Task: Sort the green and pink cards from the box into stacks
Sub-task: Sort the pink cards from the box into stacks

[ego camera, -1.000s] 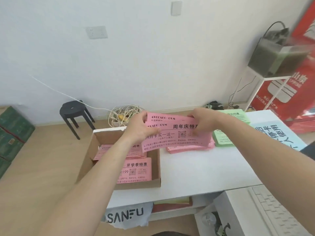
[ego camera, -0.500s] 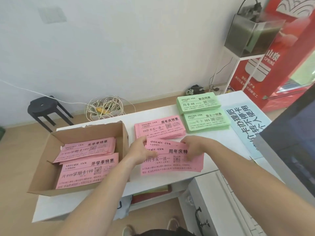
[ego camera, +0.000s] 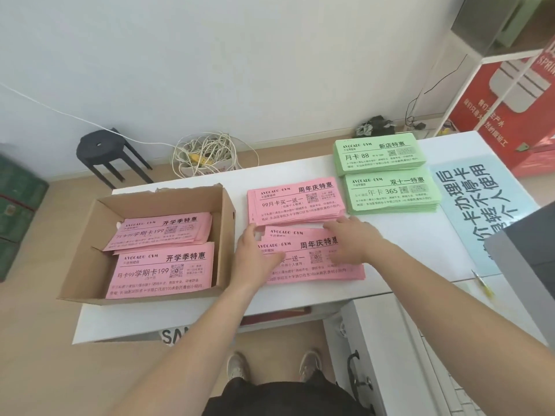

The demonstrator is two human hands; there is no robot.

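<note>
A cardboard box (ego camera: 90, 259) at the table's left holds two piles of pink cards (ego camera: 162, 270). To its right, a bundle of pink cards (ego camera: 312, 262) lies flat on the white table (ego camera: 405, 247). My left hand (ego camera: 255, 255) presses on the bundle's left end and my right hand (ego camera: 350, 240) on its right part, fingers spread. Just behind lies another pink stack (ego camera: 295, 199). Two green stacks (ego camera: 390, 192) sit at the back right, one behind the other.
A pale blue printed sign (ego camera: 480, 205) lies at the table's right end, and a grey monitor corner (ego camera: 528, 259) rises at the right edge. A white drawer unit (ego camera: 390, 340) stands below. Behind the table are a black stool (ego camera: 105, 151) and a coil of cables (ego camera: 207, 154).
The pink bundle came down from mid-air onto the table in front of the rear pink stack. Both hands now lie flat on it. The camera tilted down.
</note>
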